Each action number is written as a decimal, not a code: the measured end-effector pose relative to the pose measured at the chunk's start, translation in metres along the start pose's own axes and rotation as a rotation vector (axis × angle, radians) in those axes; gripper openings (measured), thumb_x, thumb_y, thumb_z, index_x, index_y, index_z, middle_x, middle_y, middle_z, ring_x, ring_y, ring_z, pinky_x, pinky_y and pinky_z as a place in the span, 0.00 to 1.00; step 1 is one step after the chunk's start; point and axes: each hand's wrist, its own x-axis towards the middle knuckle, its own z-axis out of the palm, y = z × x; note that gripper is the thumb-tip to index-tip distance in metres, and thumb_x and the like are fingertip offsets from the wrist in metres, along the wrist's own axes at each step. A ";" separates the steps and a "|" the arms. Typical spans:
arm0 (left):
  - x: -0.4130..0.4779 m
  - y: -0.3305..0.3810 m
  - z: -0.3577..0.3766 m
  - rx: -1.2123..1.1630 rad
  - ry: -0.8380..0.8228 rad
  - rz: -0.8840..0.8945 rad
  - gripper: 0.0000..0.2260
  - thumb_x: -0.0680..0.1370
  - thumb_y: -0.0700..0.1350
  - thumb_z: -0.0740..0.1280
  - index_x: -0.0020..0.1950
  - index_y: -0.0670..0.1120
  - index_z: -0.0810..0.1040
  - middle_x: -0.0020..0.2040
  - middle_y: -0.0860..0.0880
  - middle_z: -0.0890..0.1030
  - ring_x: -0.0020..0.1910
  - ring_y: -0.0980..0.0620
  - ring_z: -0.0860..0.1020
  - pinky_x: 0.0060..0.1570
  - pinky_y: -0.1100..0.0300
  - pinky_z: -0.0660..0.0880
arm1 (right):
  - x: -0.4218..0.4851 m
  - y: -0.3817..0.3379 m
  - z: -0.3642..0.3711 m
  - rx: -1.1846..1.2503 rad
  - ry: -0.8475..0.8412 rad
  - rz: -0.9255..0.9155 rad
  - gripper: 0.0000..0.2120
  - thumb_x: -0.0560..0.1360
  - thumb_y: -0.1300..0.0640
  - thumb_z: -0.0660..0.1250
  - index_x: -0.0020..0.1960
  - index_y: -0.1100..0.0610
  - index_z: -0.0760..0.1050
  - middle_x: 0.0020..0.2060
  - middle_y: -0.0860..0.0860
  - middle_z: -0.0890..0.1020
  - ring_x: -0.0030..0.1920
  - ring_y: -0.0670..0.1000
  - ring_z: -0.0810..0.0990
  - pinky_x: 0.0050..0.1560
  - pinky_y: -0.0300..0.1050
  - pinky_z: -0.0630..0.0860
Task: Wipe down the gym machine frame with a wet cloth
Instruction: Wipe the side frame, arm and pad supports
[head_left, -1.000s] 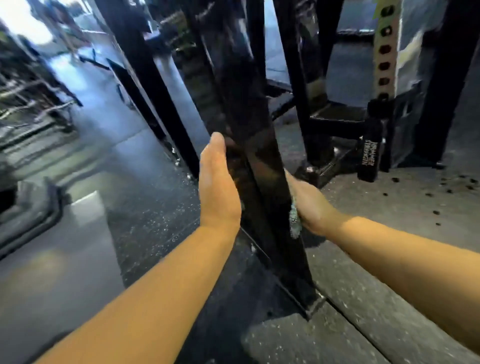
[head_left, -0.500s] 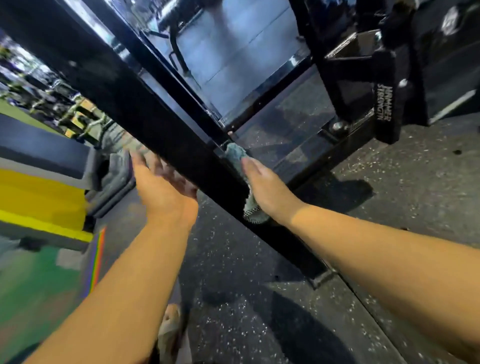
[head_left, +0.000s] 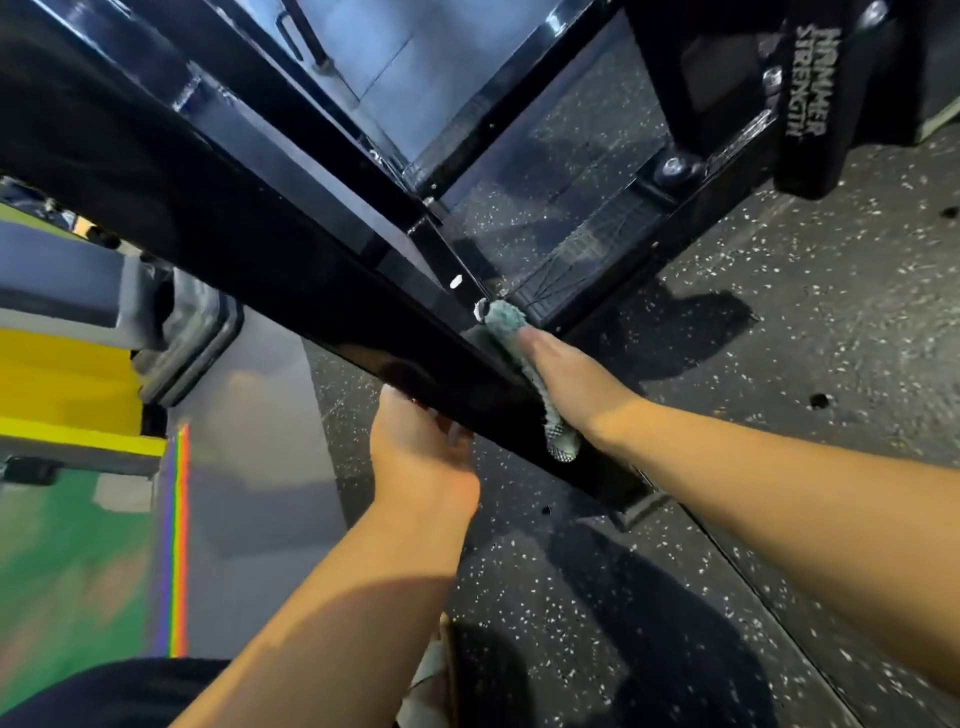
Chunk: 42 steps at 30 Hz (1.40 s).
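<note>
A thick black frame beam (head_left: 291, 270) of the gym machine slants from upper left down to its foot near the floor at centre right. My right hand (head_left: 576, 387) presses a grey-green cloth (head_left: 506, 319) flat against the beam's right face, fingers straight; the cloth's lower end hangs out below the wrist. My left hand (head_left: 423, 452) reaches under the beam's left side, its fingers hidden behind the beam.
A black upright labelled HAMMER STRENGTH (head_left: 813, 98) stands at upper right, with a base rail (head_left: 613, 244) and bolt beside it. Speckled black rubber floor (head_left: 779, 322) lies below. A yellow and grey block (head_left: 67, 389) sits at left. My shoe shows at the bottom.
Both hands have slid down the beam toward its foot. The right hand still presses the cloth on the beam. The view has come closer and tilted further down.
</note>
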 end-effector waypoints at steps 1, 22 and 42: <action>-0.001 0.000 0.001 0.007 0.017 0.009 0.16 0.78 0.41 0.58 0.30 0.51 0.66 0.25 0.54 0.68 0.26 0.55 0.67 0.29 0.63 0.64 | 0.000 0.011 -0.003 -0.022 0.005 0.039 0.22 0.84 0.49 0.48 0.75 0.52 0.60 0.68 0.43 0.67 0.66 0.41 0.63 0.59 0.28 0.55; -0.012 0.001 0.003 0.092 0.087 0.025 0.13 0.79 0.43 0.60 0.35 0.50 0.76 0.24 0.54 0.77 0.29 0.54 0.75 0.38 0.60 0.75 | -0.019 -0.025 0.010 0.052 -0.053 -0.026 0.22 0.83 0.47 0.49 0.77 0.48 0.55 0.73 0.40 0.60 0.73 0.43 0.58 0.74 0.42 0.51; -0.066 0.206 0.022 -0.011 -0.188 0.676 0.28 0.78 0.67 0.50 0.71 0.54 0.69 0.68 0.54 0.73 0.68 0.52 0.70 0.70 0.49 0.65 | -0.041 -0.210 0.067 0.152 -0.220 -0.666 0.15 0.83 0.60 0.51 0.66 0.47 0.66 0.63 0.40 0.74 0.58 0.33 0.74 0.53 0.24 0.68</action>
